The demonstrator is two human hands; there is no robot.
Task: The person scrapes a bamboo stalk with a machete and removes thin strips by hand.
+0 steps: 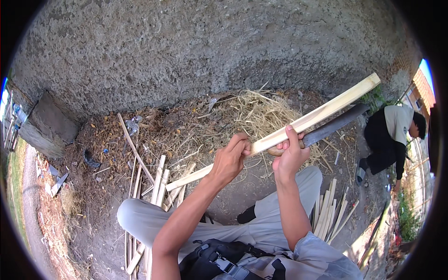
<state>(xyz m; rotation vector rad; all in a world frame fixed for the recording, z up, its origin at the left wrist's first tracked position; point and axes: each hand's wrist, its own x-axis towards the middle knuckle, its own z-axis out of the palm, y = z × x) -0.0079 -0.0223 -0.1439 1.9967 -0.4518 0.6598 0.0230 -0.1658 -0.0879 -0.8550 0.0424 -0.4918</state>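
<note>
A rough grey wall [210,46] fills the upper part of the view, and at its foot lies a heap of dry straw and shavings [242,112] on the bare earth ground [238,196]. More split pale strips [154,186] lie on the ground near the person's left knee, and another bundle [331,210] lies beside the right leg. Far to the right a second person [392,135] in dark trousers and a light shirt bends down, well apart from the work. The long pale bamboo slat [317,114] is held above the knees, and its long axis runs from lower left, near the ground, up to upper right, toward the wall. The left hand [231,158] has its grip closed around the slat at about the middle. The right hand [291,154] is just beside it, further up the slat, and its grip is closed on the wooden handle of a dark long knife [336,123]. The blade lies under the slat and nearly parallel to it, pointing to the upper right. So the free, upper part of the slat lies beyond the right hand, which is the nearer one to it.
</note>
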